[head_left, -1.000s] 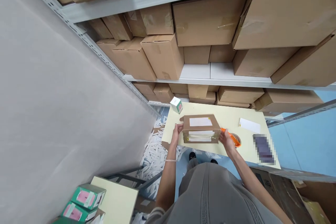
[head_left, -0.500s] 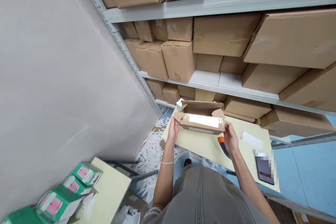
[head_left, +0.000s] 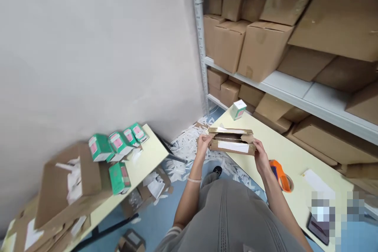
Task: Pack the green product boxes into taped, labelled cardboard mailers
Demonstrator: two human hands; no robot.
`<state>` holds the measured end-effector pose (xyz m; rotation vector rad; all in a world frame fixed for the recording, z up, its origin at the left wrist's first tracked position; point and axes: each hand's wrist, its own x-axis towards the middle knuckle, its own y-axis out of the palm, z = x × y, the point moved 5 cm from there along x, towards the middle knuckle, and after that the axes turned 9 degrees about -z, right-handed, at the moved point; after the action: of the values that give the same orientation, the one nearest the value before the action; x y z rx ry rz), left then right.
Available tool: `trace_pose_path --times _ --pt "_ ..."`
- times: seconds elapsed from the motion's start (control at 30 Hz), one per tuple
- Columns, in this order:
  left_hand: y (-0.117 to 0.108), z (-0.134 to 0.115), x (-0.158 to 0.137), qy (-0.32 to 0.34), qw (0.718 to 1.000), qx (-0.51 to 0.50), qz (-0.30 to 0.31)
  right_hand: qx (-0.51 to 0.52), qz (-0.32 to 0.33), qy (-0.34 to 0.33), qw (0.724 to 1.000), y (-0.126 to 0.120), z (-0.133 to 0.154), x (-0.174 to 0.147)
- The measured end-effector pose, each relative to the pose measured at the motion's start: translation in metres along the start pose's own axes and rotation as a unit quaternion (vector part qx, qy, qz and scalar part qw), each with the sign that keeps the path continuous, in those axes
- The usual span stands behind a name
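Observation:
A small brown cardboard box [head_left: 233,152] with a white strip along its side hangs between my two hands in front of me. Its long flaps are partly folded in, and a dark gap shows between them. My left hand [head_left: 203,141] grips the left end, fingers closed on the cardboard. At the opposite end, my right hand [head_left: 260,155] pinches the corner. Beneath my right wrist, an orange tape dispenser [head_left: 280,175] lies on the pale yellow table [head_left: 251,169]. A green and white small box [head_left: 238,109] stands at that table's far corner.
Shelving [head_left: 292,82] full of brown cartons rises behind the table. A phone [head_left: 319,228] and a white sheet [head_left: 319,183] lie at right. On the left table [head_left: 152,141] are several green boxes [head_left: 119,141] and an open carton [head_left: 88,173]. Paper shreds [head_left: 189,141] cover the floor.
My view has swung left, bringing more of the left table into sight. The box's opening has narrowed as its flaps have come closer together; both hands still hold it.

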<state>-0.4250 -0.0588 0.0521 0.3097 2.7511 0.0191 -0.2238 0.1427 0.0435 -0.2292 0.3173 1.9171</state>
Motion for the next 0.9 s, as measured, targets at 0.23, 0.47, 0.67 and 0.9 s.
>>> trace_pose_path --times 0.23,0.47,0.67,0.9 --pt "-0.103 0.012 -0.044 -0.021 0.994 -0.046 -0.1 -0.064 0.258 0.061 0.962 0.077 -0.011 -0.032" --pt "-0.226 0.055 -0.138 -0.035 0.963 -0.16 -0.214 -0.128 0.488 0.135 0.853 0.165 -0.064 -0.115" --pt "-0.303 0.066 -0.194 0.066 0.939 -0.2 -0.273 -0.2 0.545 0.083 0.81 0.22 -0.123 -0.2" --pt "-0.386 0.052 -0.159 0.133 0.947 -0.067 -0.284 -0.349 0.518 -0.137 0.769 0.309 -0.156 -0.239"
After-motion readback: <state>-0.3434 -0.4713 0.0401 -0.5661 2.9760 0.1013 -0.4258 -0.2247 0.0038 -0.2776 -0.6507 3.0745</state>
